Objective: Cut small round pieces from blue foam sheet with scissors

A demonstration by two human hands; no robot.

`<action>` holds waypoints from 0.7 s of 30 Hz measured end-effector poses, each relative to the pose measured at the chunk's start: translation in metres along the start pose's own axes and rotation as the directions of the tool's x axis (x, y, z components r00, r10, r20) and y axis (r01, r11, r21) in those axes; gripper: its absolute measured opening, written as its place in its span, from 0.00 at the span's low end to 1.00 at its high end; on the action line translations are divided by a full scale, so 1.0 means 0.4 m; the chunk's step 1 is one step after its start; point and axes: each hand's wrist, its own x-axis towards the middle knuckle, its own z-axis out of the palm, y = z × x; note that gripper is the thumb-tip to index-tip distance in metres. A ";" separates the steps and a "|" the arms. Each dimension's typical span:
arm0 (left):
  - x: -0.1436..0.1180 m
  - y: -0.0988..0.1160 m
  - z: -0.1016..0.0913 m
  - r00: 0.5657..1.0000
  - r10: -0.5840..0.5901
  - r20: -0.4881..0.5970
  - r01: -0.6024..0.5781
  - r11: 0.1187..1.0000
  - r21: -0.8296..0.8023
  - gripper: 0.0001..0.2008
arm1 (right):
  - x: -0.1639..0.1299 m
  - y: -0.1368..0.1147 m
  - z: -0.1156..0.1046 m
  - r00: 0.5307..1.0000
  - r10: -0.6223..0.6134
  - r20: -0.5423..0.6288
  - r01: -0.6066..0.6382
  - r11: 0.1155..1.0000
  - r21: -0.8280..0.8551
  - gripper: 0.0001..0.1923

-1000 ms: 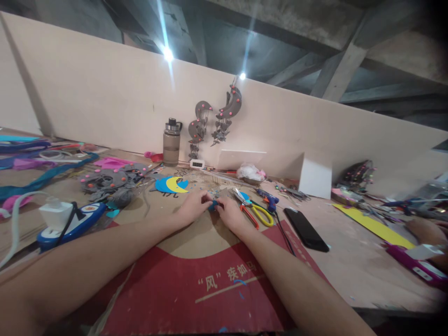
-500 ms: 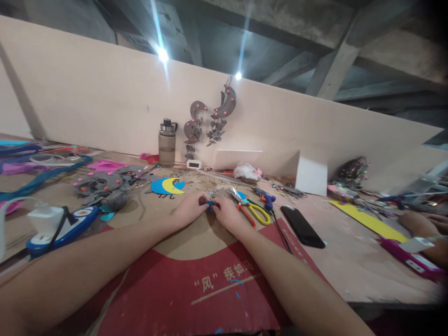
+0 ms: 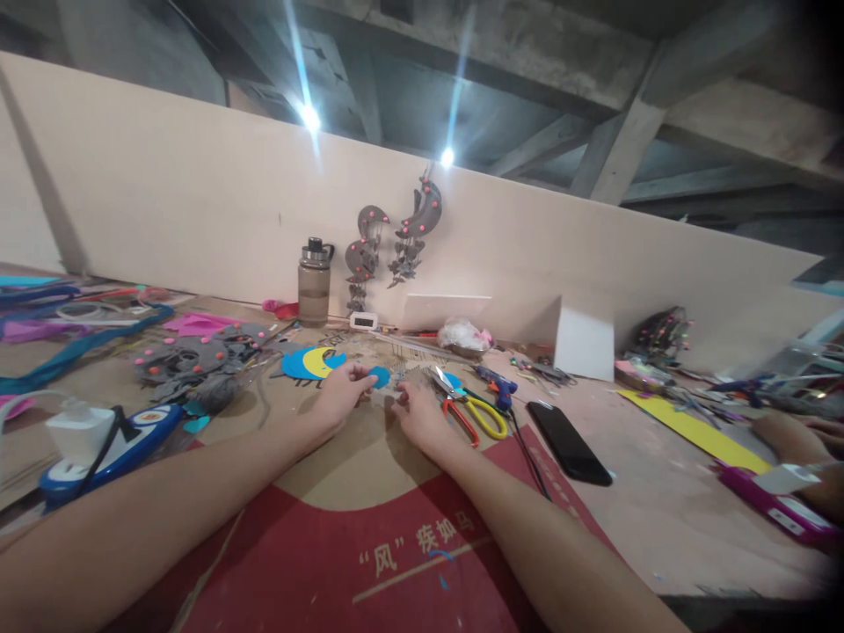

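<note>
My left hand (image 3: 338, 403) pinches a small blue felt piece (image 3: 379, 378) between thumb and fingertips, just above the cardboard. A short gap to the right, my right hand (image 3: 420, 420) has its fingers loosely curled and apart, with nothing visible in them. Beyond my left hand lie blue cut-outs with a yellow crescent moon (image 3: 315, 361) on top. Scissors (image 3: 469, 413) with red and yellow handles rest right of my right hand, partly over another blue piece (image 3: 452, 381). Behind them is a blue glue gun (image 3: 496, 387) with a black cable.
A black phone (image 3: 568, 442) lies to the right. A water bottle (image 3: 315, 283) stands by the back board, near hanging grey moon ornaments (image 3: 422, 211). At left are a blue power strip (image 3: 112, 453) and grey felt pieces (image 3: 198, 356). Another person's arm (image 3: 791, 435) shows at far right.
My hands have moved apart. The blue piece, between both hands before, is now in my left hand alone and shows flatter. The camera view has tilted slightly upward.
</note>
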 end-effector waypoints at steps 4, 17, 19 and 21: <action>0.005 0.014 0.001 0.999 -0.035 -0.024 0.034 0.999 -0.042 0.16 | -0.029 -0.021 0.010 0.995 -0.088 0.047 0.096 0.972 -0.214 0.10; 0.187 0.082 0.187 0.993 -0.045 0.113 0.004 0.942 0.334 0.07 | -0.062 -0.046 -0.012 0.989 -0.118 0.089 0.138 0.949 -0.284 0.14; 0.223 0.078 0.231 0.993 -0.060 0.104 0.016 0.924 0.382 0.08 | -0.065 -0.048 -0.017 0.990 -0.118 0.081 0.136 0.949 -0.285 0.14; 0.259 0.071 0.270 0.991 -0.081 0.105 0.027 0.899 0.437 0.08 | -0.066 -0.049 -0.019 0.989 -0.124 0.079 0.142 0.948 -0.286 0.14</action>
